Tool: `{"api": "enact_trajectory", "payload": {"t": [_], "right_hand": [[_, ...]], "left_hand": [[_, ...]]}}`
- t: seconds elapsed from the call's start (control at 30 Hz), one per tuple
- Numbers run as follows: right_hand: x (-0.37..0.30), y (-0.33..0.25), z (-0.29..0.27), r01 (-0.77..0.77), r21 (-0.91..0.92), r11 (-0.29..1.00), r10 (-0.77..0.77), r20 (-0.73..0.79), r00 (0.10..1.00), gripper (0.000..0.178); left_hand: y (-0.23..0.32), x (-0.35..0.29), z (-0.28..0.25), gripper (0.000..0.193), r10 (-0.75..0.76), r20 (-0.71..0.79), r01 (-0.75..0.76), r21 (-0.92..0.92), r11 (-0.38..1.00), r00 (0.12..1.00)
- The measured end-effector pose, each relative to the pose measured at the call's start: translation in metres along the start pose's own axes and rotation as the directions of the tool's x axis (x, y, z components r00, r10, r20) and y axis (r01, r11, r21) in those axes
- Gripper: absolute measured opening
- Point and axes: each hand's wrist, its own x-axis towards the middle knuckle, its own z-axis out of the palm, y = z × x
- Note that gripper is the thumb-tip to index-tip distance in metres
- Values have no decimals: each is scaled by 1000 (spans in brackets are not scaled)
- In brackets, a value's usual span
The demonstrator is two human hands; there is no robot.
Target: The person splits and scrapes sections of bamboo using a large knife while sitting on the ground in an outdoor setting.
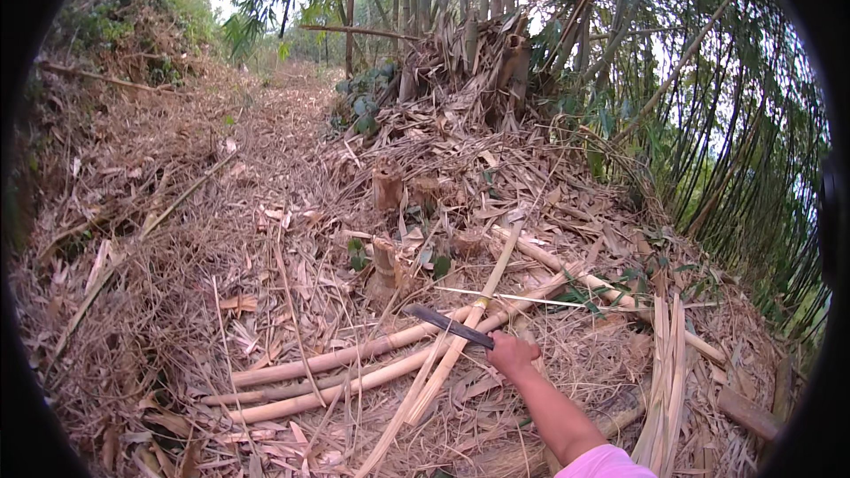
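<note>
While the right hand wraps its fingers round a dark machete held across the split bamboo culm, contact unclear, that culm lies crosswise over pale bamboo poles, which probably prop it off the leaf litter; left hand out of view.

- Your right hand hides the grip of the knife, near centre
- Your pink sleeve is cut off, lower right
- Pale strips beside it, likewise
</note>
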Motion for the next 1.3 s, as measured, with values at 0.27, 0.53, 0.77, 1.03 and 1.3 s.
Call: {"api": "enact_trajectory", "payload": {"t": [0.27, 0.53, 0.77, 1.03, 1.3], "right_hand": [[37, 0, -7, -409, 529, 743, 548, -130, 826, 38], [-43, -105, 2, -299, 724, 622, 174, 245, 954, 42], [-109, -142, -41, -190, 715, 673, -192, 418, 888, 49], [-130, -140, -33, -133, 766, 629, -183, 311, 933, 38], [-146, -134, -36, -190, 765, 616, -178, 370, 912, 40]], "left_hand": [[95, -16, -33, 51, 171, -55, -171, 3, 985, 984], [148, -57, -42, 51, 261, -113, -260, 23, 965, 959], [156, -86, -49, 51, 230, -184, -230, 21, 973, 956], [124, -103, -61, 51, 93, -250, -117, -81, 990, 964], [102, -82, -39, 51, -8, -179, -15, -128, 992, 984]]}}
